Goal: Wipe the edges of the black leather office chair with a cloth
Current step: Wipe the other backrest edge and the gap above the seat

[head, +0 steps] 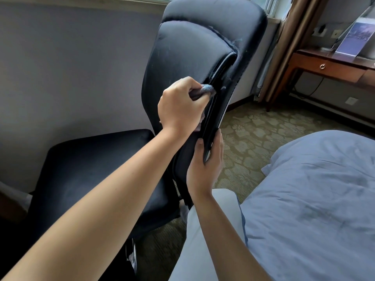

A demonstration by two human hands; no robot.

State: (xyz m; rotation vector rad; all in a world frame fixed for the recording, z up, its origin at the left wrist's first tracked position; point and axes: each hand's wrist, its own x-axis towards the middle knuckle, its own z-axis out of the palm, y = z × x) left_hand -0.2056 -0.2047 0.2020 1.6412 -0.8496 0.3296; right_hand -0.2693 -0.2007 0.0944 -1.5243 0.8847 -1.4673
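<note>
The black leather office chair [188, 49] stands in front of me with its tall backrest turned sideways and its seat [91, 159] at the lower left. My left hand [180, 104] is closed on a small blue-grey cloth [207, 89] and presses it against the right side edge of the backrest, at the seam between cushion and back shell. My right hand [205, 169] grips the same edge lower down, fingers wrapped around the thin black shell. Most of the cloth is hidden inside my left fist.
A bed with a pale blue cover [316, 199] fills the lower right. A wooden desk [328, 65] with a drawer and a framed picture stands at the back right beside a brown curtain [292, 43]. Patterned carpet [253, 134] lies between. A grey wall is on the left.
</note>
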